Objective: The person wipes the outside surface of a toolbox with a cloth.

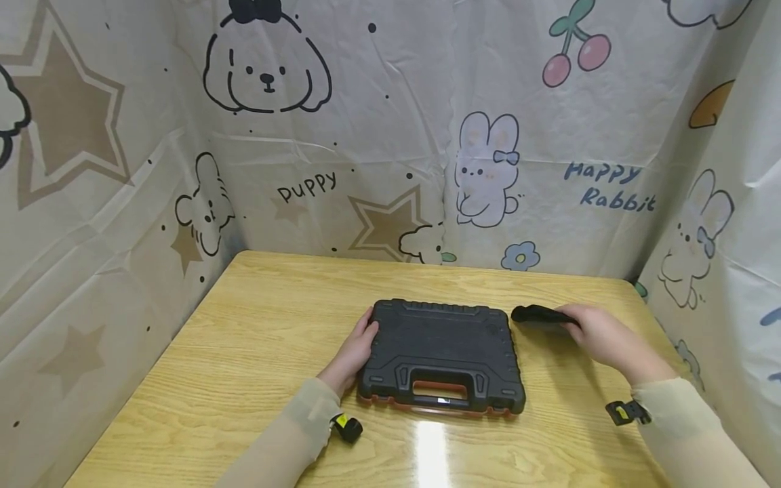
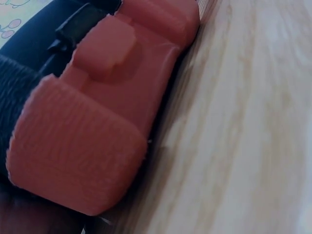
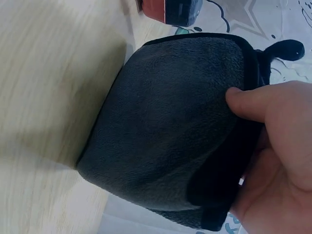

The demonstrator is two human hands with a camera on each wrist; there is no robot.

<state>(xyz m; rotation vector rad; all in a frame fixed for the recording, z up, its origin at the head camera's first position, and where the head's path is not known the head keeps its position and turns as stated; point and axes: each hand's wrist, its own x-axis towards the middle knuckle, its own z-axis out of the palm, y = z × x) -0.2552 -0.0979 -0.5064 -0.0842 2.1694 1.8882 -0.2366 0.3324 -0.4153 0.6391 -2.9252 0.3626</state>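
A closed black plastic carrying case (image 1: pixel 442 342) with a red-orange lower half lies on the wooden table, its handle toward me. My left hand (image 1: pixel 355 351) holds the case at its left side, thumb against the upper edge; its other fingers are mostly hidden. The left wrist view shows the red lower shell (image 2: pixel 83 146) close up, with the tabletop beside it. To the right of the case, my right hand (image 1: pixel 601 339) pinches a folded dark grey cloth (image 3: pixel 165 117) with black edging and a small loop. The cloth hangs near the case without touching it.
The wooden table (image 1: pixel 274 325) extends around the case. Printed fabric curtains (image 1: pixel 366 135) with cartoon animals enclose it at the back and both sides; the right one stands close to my right arm.
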